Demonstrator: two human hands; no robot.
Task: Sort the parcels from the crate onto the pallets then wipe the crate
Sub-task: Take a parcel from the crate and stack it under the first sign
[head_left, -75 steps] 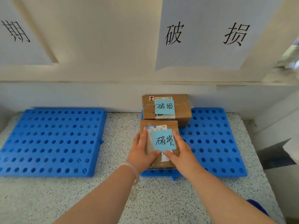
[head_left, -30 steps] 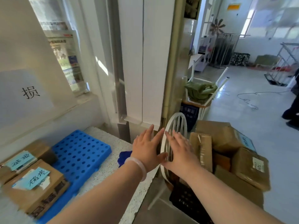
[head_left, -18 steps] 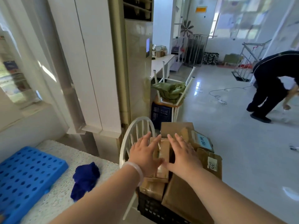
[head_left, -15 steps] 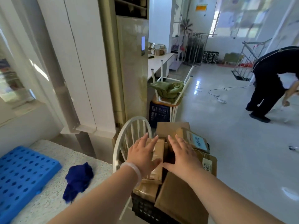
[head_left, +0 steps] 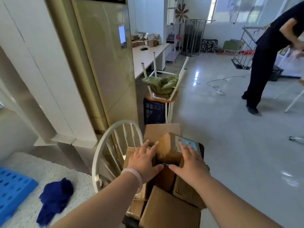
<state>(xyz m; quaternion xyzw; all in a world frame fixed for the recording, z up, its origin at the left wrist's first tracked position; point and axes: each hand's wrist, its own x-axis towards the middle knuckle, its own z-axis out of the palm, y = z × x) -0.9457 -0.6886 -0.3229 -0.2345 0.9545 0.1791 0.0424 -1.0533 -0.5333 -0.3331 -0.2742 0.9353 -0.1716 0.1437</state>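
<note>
Sorting is under way and, by my reading, far from finished.

- The crate (head_left: 201, 149), dark plastic, is sitting on a white chair (head_left: 105, 150) just off the bench's (head_left: 32, 168) right edge. It is carrying a heap of brown parcels (head_left: 169, 209), several of them piled above its rim.
- The top parcel (head_left: 169, 150), tilted and wearing a blue note on its label, is lying at the far end of the heap.
- The left hand (head_left: 144, 162) is lying against that parcel's left face and the right hand (head_left: 191, 163) over its right side. Both are flat with fingers straight and spread, gripping nothing. The fingertips seem to be touching the cardboard, though blur is making contact hard to confirm.
- Judgement: the hands are bracketing this parcel for a two-handed pick, and the lift is not yet begun.
- Only a corner of a blue pallet (head_left: 14, 186) is showing, at the left of the bench. How many parcels are already lying sorted cannot be told from here.
- A dark blue cloth (head_left: 56, 196) is lying crumpled on the bench between pallet and chair, with no hand on it.
- The wipe is waiting on an emptied crate, so every parcel in the heap and the whole cleaning step are remaining.
</note>
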